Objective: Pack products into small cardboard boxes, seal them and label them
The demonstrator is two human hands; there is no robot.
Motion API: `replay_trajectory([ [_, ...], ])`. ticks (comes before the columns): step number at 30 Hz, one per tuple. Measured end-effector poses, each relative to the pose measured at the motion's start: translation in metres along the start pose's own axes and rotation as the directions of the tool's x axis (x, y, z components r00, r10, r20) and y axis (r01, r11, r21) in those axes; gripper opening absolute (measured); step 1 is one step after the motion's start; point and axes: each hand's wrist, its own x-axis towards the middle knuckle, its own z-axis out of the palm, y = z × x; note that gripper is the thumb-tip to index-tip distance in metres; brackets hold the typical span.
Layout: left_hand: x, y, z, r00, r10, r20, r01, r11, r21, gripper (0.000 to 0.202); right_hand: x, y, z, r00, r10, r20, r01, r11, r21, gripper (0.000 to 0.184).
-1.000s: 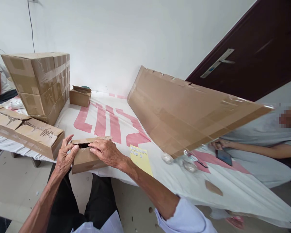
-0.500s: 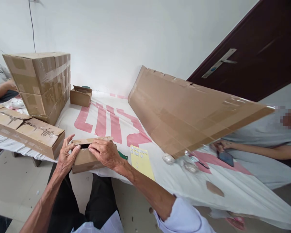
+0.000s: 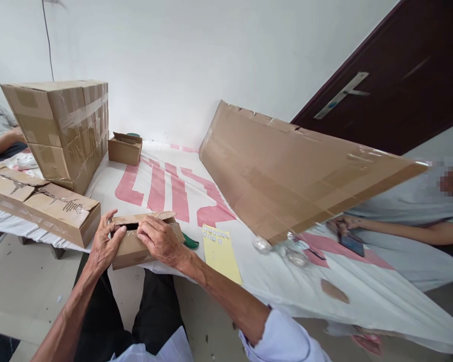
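A small brown cardboard box (image 3: 134, 250) lies at the near edge of the cloth-covered table (image 3: 166, 186), its top flap partly raised over a dark gap. My left hand (image 3: 104, 242) grips the box's left end, thumb and fingers curled on the flap. My right hand (image 3: 159, 240) lies on top of the box, its fingers pressing down at the opening. A green object (image 3: 191, 243) pokes out just right of the box, and a yellow sheet (image 3: 221, 251) with small stickers lies beside it.
A long flat carton (image 3: 41, 203) lies at my left, a taped stack of cartons (image 3: 60, 131) behind it, and a small open box (image 3: 125, 148) farther back. A large cardboard sheet (image 3: 290, 173) slants over the table's right. Another person sits at right with a phone (image 3: 349, 242).
My right hand has slid a little toward me and leftward on the box top, uncovering the green object. The left hand holds the same grip.
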Motion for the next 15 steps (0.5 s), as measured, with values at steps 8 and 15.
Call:
replay_trajectory([
  [8, 0.005, 0.001, 0.001, 1.000, 0.014, -0.003, -0.014, 1.000, 0.006, 0.044, -0.020, -0.009, 0.000, 0.980, 0.146, -0.134, -0.100, 0.947, 0.305, 0.015],
  [15, 0.011, 0.002, 0.005, 1.000, 0.007, 0.030, -0.008, 0.999, 0.035, 0.045, -0.027, -0.014, -0.004, 0.947, 0.274, -0.166, -0.179, 0.883, 0.433, 0.013],
])
